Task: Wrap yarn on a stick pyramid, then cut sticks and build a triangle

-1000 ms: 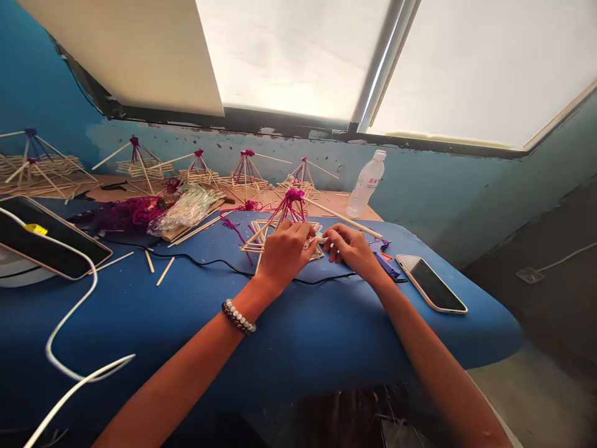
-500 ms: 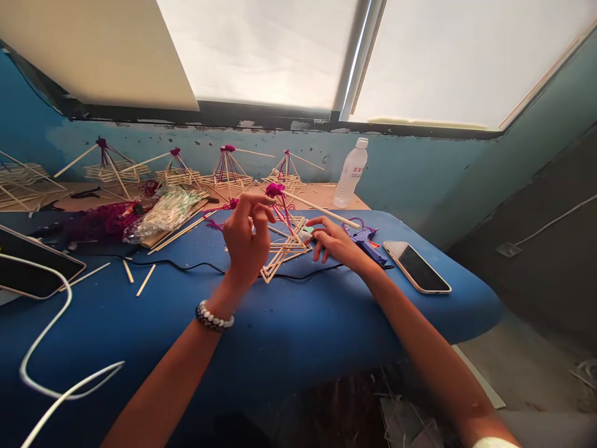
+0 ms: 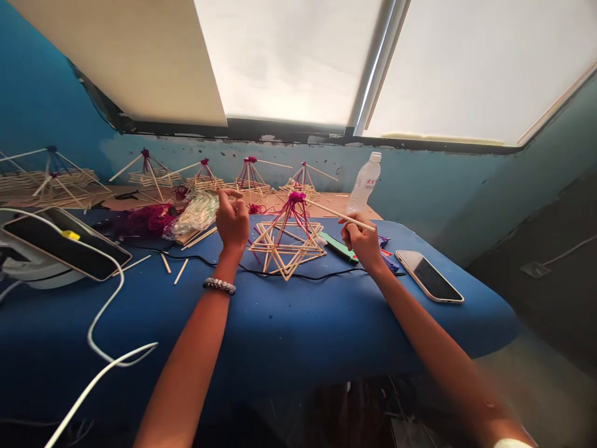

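Observation:
A pyramid-shaped frame of thin wooden sticks [image 3: 285,244], bound at its tip with magenta yarn [image 3: 296,198], stands on the blue table [image 3: 298,323]. My right hand [image 3: 361,239] is closed around the long stick that juts right from the tip. My left hand [image 3: 232,219], a bead bracelet on its wrist, is raised left of the frame with fingers pinched; what it holds is too small to name. A green tool [image 3: 338,246] lies just right of the frame's base.
Several finished stick frames [image 3: 205,177] line the back ledge beside a water bottle [image 3: 365,182]. A phone [image 3: 429,275] lies at right, a tablet [image 3: 65,242] with white cable at left. Loose sticks, a plastic bag [image 3: 193,214] and a yarn heap sit back left.
My right hand left the frame's base and took hold of the long stick. My left hand moved further left, away from the yarn tip. The frame now stands upright.

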Action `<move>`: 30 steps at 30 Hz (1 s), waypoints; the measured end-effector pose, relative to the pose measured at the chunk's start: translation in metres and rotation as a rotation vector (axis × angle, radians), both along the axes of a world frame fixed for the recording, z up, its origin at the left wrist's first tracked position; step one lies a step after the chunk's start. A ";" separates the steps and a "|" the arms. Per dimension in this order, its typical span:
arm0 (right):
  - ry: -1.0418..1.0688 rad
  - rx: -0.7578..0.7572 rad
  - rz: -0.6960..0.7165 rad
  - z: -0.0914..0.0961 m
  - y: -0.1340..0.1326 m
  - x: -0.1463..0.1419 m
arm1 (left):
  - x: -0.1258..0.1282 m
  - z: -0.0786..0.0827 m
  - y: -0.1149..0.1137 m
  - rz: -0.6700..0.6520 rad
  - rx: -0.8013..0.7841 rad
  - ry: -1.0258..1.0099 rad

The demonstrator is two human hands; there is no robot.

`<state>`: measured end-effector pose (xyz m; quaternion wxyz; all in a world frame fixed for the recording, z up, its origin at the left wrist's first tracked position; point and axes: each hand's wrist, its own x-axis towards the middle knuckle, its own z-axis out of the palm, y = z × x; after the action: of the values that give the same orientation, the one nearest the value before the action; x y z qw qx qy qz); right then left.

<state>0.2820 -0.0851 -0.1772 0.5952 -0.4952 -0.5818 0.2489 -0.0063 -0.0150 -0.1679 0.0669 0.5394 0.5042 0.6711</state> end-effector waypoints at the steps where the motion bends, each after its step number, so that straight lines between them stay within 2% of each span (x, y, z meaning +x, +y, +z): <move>1: -0.002 0.018 0.006 0.009 0.000 0.000 | -0.003 -0.002 0.001 0.028 -0.047 0.021; 3: -0.075 0.041 0.044 0.037 0.000 0.000 | -0.006 -0.004 0.003 0.073 -0.131 0.048; 7: -0.458 0.050 0.162 0.119 0.001 -0.014 | -0.009 -0.006 0.004 0.096 -0.202 0.051; 9: -0.671 -0.032 0.190 0.153 0.007 -0.028 | -0.011 -0.006 0.005 0.086 -0.213 0.040; 11: -0.844 -0.166 0.204 0.175 0.014 -0.044 | -0.013 -0.007 0.006 0.082 -0.231 0.042; 13: -0.971 -0.309 0.238 0.183 0.022 -0.056 | -0.015 -0.008 0.006 0.082 -0.275 0.055; 16: -1.083 -0.448 0.288 0.180 0.031 -0.066 | -0.017 -0.010 0.007 0.069 -0.343 0.085; 20: -1.061 -0.450 0.341 0.172 0.035 -0.067 | -0.019 -0.013 0.008 0.037 -0.373 0.108; 24: -1.080 -0.478 0.379 0.172 0.032 -0.073 | -0.018 -0.015 0.008 0.002 -0.408 0.122; 30: -1.137 -0.516 0.341 0.172 0.029 -0.087 | -0.019 -0.017 0.009 0.003 -0.442 0.143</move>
<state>0.1951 -0.0566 -0.0055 0.0084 -0.5777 -0.7981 0.1708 -0.0255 -0.0057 -0.1850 0.1463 0.5571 0.6432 0.5045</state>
